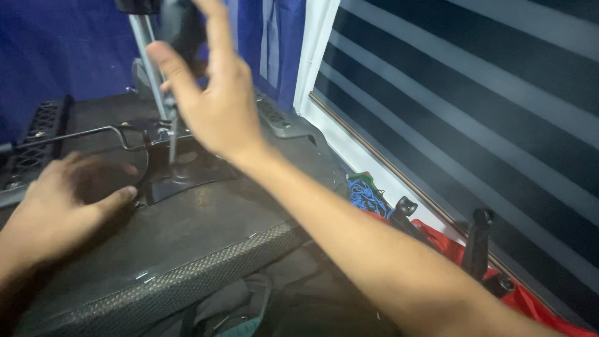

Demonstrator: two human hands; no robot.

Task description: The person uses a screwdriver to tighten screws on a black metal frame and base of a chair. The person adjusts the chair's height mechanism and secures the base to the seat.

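Chair underside: we saw the upturned seat base [187,243], dark and flat, with a mesh-like edge along its near side; it filled the lower left of the view and lay under both hands.
Metal mechanism: a dark plate [178,178] sat in the middle of the seat base, and a thin bent lever rod [93,133] ran from it to the left.
Gas cylinder: a shiny silver column [148,56] rose from the plate toward the top edge (its upper end was out of view).
Right hand: our right hand [215,103] was raised just in front of the column, fingers spread and apart, gripping nothing; we could not tell whether it touched the column.
Left hand: our left hand [59,209] rested flat on the seat base just left of the plate, fingers loosely stretched, holding nothing.
Armrest parts: a black ribbed bar [37,140] lay at the left edge, and a grey one [277,122] at the far right of the seat.
Surroundings: a blue cloth [56,50] hung behind, a striped blind [474,106] was on the right, and red fabric [530,299] with a blue cord [368,200] lay below it, near black chair parts [477,246].
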